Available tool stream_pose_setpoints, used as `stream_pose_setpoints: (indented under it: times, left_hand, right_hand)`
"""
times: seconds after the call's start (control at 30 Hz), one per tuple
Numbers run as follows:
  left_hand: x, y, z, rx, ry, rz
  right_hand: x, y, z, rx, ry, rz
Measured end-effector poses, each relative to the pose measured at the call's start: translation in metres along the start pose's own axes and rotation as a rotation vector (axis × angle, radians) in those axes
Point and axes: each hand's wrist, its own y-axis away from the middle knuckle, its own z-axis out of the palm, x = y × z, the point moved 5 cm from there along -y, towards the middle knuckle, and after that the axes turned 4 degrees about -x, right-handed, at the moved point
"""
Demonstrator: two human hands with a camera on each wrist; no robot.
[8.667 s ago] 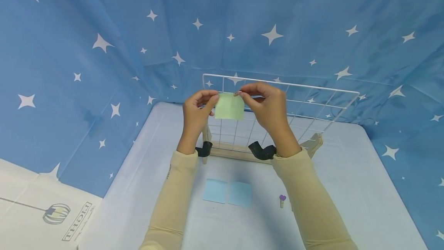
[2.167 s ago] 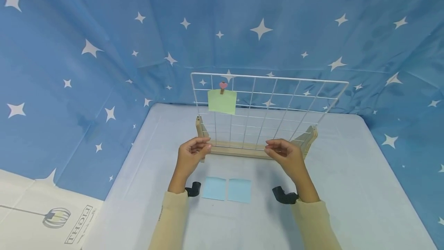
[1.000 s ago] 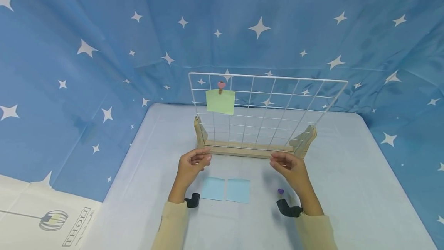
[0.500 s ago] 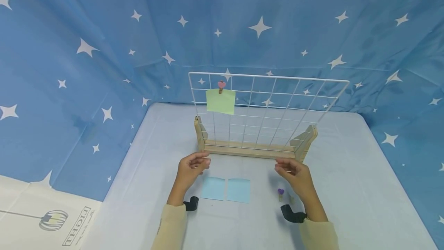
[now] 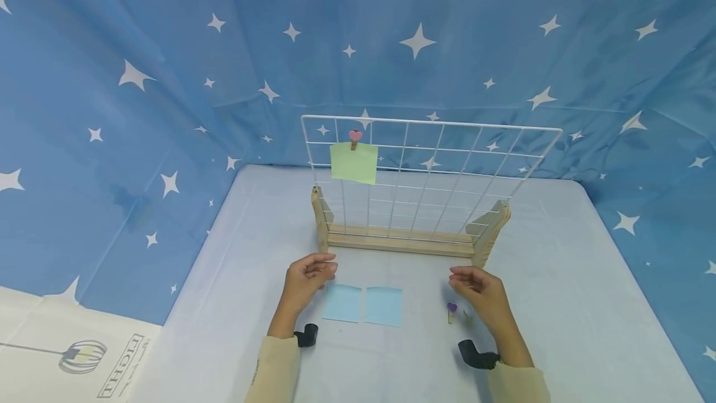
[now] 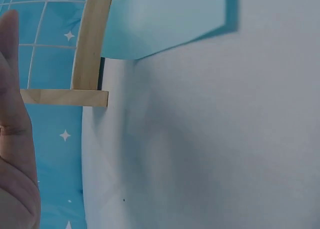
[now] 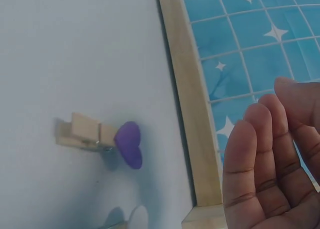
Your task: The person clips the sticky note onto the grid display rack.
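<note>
My left hand [image 5: 304,283] hovers over the table just left of two light blue paper notes [image 5: 342,303], its fingers loosely bent around nothing. Off to the right, my right hand [image 5: 485,296] also holds nothing, fingers relaxed. Close to it lie a small wooden clothespin with a purple heart [image 7: 129,145] and a second clothespin [image 5: 468,319], whose pale heart shows only partly in the right wrist view. On the white wire grid [image 5: 431,123] hangs a green paper note [image 5: 355,165], fixed by a clothespin with a pink heart [image 5: 355,135].
The grid stands upright in a wooden base [image 5: 399,244] behind the hands. A white-covered table [image 5: 559,303] spreads beneath. Blue star-patterned cloth [image 5: 475,30] hangs behind and at the sides. A printed pale cloth [image 5: 50,341] lies at lower left.
Earlier both hands held the green note at the grid; now it hangs there under the pink-heart clothespin. Both hands have since drawn back toward the front, the right one also moving rightward, uncovering the clothespins.
</note>
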Motion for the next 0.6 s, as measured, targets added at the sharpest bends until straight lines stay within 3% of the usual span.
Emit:
stream_pose_setpoints:
  times: [0.33,0.6]
  left_hand:
    - [-0.013,0.003,0.001,0.004,-0.026,-0.052]
    - [-0.021,0.003,-0.003,0.002,-0.057,-0.062]
  right_hand:
    - [0.014,0.007,-0.002,-0.011,-0.025,0.016]
    - [0.02,0.009,-0.005,-0.031,0.039,0.004]
